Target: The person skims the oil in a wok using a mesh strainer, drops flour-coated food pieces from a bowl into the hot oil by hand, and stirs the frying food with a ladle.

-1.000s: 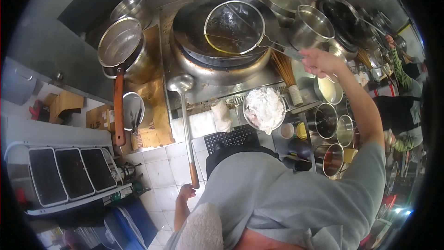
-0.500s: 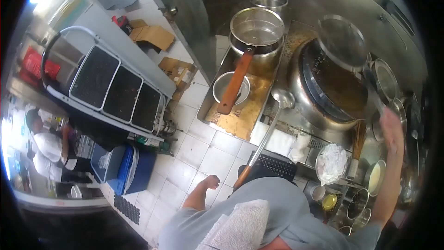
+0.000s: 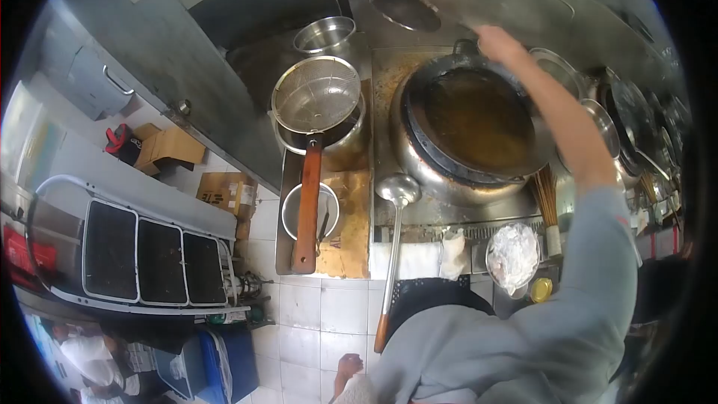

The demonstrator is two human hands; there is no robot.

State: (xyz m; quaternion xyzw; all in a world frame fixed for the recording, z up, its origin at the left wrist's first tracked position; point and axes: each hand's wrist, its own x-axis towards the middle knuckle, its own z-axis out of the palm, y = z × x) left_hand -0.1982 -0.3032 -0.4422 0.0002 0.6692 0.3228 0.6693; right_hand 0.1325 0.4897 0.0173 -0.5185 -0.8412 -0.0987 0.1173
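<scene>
One co-worker (image 3: 88, 352), dressed in white and partly cut off, appears at the lower left edge. Next come three dark panels (image 3: 153, 256) in a pale frame, with a blue bin (image 3: 238, 363) below and to the right. A mesh sieve (image 3: 314, 97) lies across a metal pot (image 3: 355, 133); its wooden handle (image 3: 310, 213) passes over a pale container (image 3: 293, 206). Low in the view, the person's left hand (image 3: 349, 365) hangs over the tiled floor (image 3: 299, 318). Its fingers appear curled around nothing visible; how tightly they close cannot be told. Near it, but apart, is the wooden end of a long ladle (image 3: 399, 189), whose bowl rests on the stove (image 3: 437, 213) beside a wok (image 3: 428, 138). At the top, a round skimmer (image 3: 406, 11), blurred, is in the air beyond the wok's back left rim. Dark brown liquid (image 3: 482, 123) fills much of the wok. The right hand (image 3: 499, 43) is closed around the skimmer's handle, its forearm slanting past the wok. Nearer the body, a bowl (image 3: 489, 260) contains a white mass (image 3: 514, 256), with a bamboo brush (image 3: 546, 198) to its right.
</scene>
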